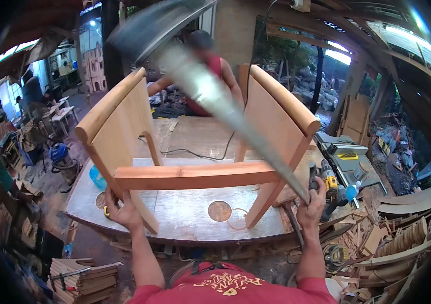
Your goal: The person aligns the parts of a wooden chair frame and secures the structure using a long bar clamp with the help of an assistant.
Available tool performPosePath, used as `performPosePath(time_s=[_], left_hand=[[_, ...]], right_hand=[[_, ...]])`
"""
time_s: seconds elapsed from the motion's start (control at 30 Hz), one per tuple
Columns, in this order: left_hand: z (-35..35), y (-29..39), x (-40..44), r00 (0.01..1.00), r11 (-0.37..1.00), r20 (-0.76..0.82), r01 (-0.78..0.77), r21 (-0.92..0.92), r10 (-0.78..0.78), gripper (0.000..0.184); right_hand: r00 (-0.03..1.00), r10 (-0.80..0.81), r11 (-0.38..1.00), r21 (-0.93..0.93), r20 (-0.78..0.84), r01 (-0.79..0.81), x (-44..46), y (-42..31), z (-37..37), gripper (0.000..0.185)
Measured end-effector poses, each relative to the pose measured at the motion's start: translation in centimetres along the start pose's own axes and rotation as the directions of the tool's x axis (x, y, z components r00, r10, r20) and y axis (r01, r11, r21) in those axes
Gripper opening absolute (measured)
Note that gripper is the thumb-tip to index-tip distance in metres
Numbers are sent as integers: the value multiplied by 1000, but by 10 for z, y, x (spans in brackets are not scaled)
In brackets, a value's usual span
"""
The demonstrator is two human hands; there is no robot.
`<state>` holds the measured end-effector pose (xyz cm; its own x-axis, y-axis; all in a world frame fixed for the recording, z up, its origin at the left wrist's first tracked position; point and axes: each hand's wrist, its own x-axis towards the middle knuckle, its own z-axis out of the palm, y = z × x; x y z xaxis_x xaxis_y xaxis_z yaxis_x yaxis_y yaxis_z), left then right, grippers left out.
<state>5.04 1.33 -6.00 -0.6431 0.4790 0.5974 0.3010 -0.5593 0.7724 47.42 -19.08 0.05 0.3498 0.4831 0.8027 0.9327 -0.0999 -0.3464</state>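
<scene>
A wooden furniture frame [271,111] stands on the worktable [175,207]. It has two side panels with rounded top rails, and a crosspiece [195,176] spans between them at the near side. My left hand [124,210] is closed around the near left leg, just below the crosspiece's left end. In my right hand [311,202], beside the near right leg, is a hammer [225,104]. Its shiny metal shaft slants up and left across the view, and its dark head is blurred close to the camera. A tape measure [106,212] lies by my left fingers.
Across the table is another person [208,71] in red. A yellow drill [330,180] and other power tools lie at the right. A dark cable [195,153] crosses the tabletop. Wood offcuts [372,238] fill the lower right, with stacked wood pieces [86,281] at lower left.
</scene>
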Motion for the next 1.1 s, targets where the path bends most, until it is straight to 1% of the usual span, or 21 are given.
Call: performPosePath(time_s=[0.07,0.1,0.13,0.17,0.2,0.27,0.3,0.33,0.4,0.5,0.57,0.67,0.73,0.77,0.8,0.87,0.9,0.93,0.97,1.03,1.1], left_hand=[[1,5,1,999,998,-12,-52,-36,51,49],[3,13,1,998,998,-18,-52,-27,52,42],[1,17,2,998,999,-32,-51,-10,50,35],[-5,0,2,997,997,36,-66,27,65,35],[-11,-15,4,992,995,107,-80,60,73,34],[-5,10,8,973,975,53,-223,-8,223,45],[-8,19,10,995,999,82,-48,-11,49,49],[-6,16,9,1000,1000,-3,-12,7,12,44],[-10,25,11,993,989,48,100,113,-106,49],[-11,16,8,992,993,61,102,66,-106,53],[-11,8,7,995,992,57,72,107,-78,54],[-10,9,7,993,992,62,96,86,-101,51],[-9,13,8,994,991,54,87,102,-93,46],[-12,17,8,993,982,34,103,159,-110,43],[-10,28,9,991,974,46,115,196,-126,39],[0,26,1,992,993,-43,119,20,-118,36],[-2,10,1,998,998,3,56,-32,-56,42],[0,5,1,1000,1000,13,-1,-17,1,45],[0,1,1,998,998,23,-58,-2,58,48],[-4,-2,8,987,978,2,-156,137,158,52],[-4,2,7,994,992,27,-111,63,109,50]], right_hand=[[997,-57,996,-76,-52,53,2,-20,-6,23],[997,-56,997,-58,-46,54,2,-30,-9,25],[992,-119,989,-94,-49,114,1,-33,-9,27],[990,-137,987,-90,-42,133,-2,-38,-9,27],[987,-153,985,-89,-38,149,-3,-42,-7,27],[967,-249,960,-141,-48,240,-4,-46,-3,26],[961,-273,955,-132,-39,266,-3,-47,-4,25],[954,-297,948,-130,-31,291,-1,-49,-3,25],[943,-333,935,-133,-12,329,0,-52,-3,26],[941,-336,935,-129,-35,330,3,-56,1,29],[932,-359,924,-160,-56,346,3,-60,1,30],[950,-305,947,-129,-61,295,-2,-54,2,23],[939,-338,940,-83,-64,332,2,-55,1,29],[938,-339,939,-79,-68,333,2,-54,-2,33],[939,-337,941,-8,-74,337,6,-54,-2,38],[947,-320,945,-68,-11,318,6,-42,-4,32],[944,-329,942,-83,-38,325,8,-40,-3,24],[939,-342,937,-92,-43,338,11,-41,-7,18],[931,-360,930,-99,-60,353,11,-38,-6,21],[931,-359,931,-90,-70,352,13,-43,-8,25],[928,-363,931,-83,-84,356,12,-41,-6,26]])
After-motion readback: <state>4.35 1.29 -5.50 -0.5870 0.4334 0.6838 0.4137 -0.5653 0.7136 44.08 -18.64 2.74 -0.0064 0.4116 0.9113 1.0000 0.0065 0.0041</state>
